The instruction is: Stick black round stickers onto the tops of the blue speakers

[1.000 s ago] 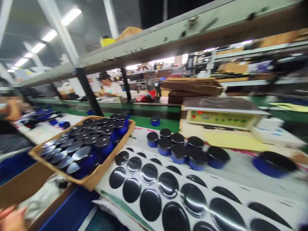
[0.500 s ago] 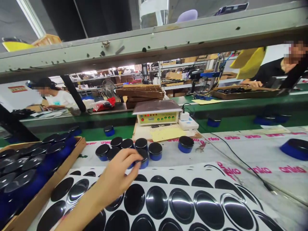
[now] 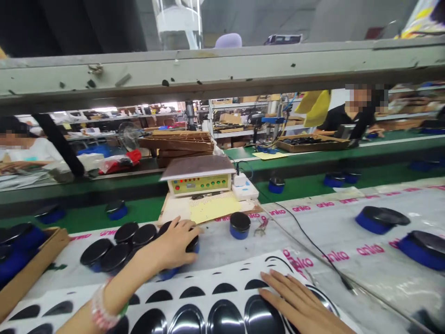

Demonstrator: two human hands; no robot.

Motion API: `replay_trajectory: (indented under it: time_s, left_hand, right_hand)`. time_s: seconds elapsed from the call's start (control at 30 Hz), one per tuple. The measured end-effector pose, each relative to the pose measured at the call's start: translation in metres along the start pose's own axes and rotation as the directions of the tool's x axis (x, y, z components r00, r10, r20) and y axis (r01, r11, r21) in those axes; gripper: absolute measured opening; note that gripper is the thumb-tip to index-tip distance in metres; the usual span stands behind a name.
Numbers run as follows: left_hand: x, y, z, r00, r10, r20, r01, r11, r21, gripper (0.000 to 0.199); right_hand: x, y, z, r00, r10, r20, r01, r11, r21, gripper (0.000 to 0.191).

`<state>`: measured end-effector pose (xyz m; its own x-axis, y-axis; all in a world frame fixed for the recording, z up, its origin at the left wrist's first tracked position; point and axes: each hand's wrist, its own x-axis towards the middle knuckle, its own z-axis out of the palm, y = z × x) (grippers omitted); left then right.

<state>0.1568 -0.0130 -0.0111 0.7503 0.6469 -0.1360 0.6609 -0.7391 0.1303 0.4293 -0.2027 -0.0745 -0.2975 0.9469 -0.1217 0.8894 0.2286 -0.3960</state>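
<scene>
My left hand [image 3: 175, 246], with a beaded bracelet [image 3: 102, 308] on its wrist, reaches over a cluster of round blue containers with glossy black tops. Its thumb and fingers curve around one blue container [image 3: 195, 245], partly hidden by the hand. Others stand close by, such as a container [image 3: 95, 253] at the cluster's left end. My right hand [image 3: 295, 299] lies flat, fingers stretched, on a white sheet [image 3: 239, 273] printed with rows of black discs [image 3: 225, 317]. A single container [image 3: 239, 225] stands apart, right of the cluster.
A cardboard tray [image 3: 38, 260] of containers sits at left. Behind are a control box [image 3: 200, 181], yellow paper [image 3: 215, 207] and a white power adapter [image 3: 244, 185]. A cable [image 3: 313, 222] crosses the right side. Containers sit on the green belt [image 3: 302, 192]. Two people work beyond.
The view has turned right. My left hand has gone from a pinch at the cluster to fingers around a container. My right hand has come into view on the sheet.
</scene>
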Motion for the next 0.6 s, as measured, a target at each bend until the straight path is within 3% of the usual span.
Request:
replay_trajectory:
  time_s: [0.1, 0.27, 0.37, 0.43, 0.5, 0.53, 0.6]
  left_hand:
    - [0.015, 0.028, 0.015, 0.999, -0.018, -0.044, 0.015, 0.998, -0.063, 0.069]
    - [0.077, 0.063, 0.052, 0.966, -0.056, -0.253, -0.069, 0.885, -0.460, 0.094]
    - [0.092, 0.070, 0.054, 0.947, -0.070, -0.314, -0.121, 0.828, -0.547, 0.076]
    - [0.077, 0.075, 0.043, 0.933, -0.047, -0.356, -0.180, 0.796, -0.578, 0.064]
    - [0.047, 0.082, 0.026, 0.912, 0.026, -0.409, -0.272, 0.783, -0.559, 0.065]
    - [0.030, 0.087, 0.017, 0.884, 0.076, -0.461, -0.337, 0.789, -0.514, 0.069]
    - [0.000, 0.092, 0.001, 0.769, 0.150, -0.621, -0.433, 0.837, -0.334, 0.075]
  right_hand:
    - [0.005, -0.014, -0.033, 0.992, 0.091, 0.085, -0.094, 0.995, 0.035, 0.061]
    - [0.019, -0.015, -0.061, 0.983, 0.085, -0.165, -0.114, 0.977, -0.177, 0.043]
    - [0.018, -0.015, -0.067, 0.963, 0.146, -0.226, -0.167, 0.983, -0.076, 0.045]
    - [0.015, -0.018, -0.069, 0.944, 0.201, -0.263, -0.189, 0.980, 0.068, 0.053]
    - [0.016, -0.025, -0.069, 0.929, 0.205, -0.309, -0.136, 0.964, 0.228, 0.063]
    - [0.018, -0.030, -0.069, 0.922, 0.184, -0.342, -0.079, 0.951, 0.298, 0.069]
    - [0.026, -0.042, -0.070, 0.899, 0.095, -0.428, 0.090, 0.915, 0.393, 0.072]
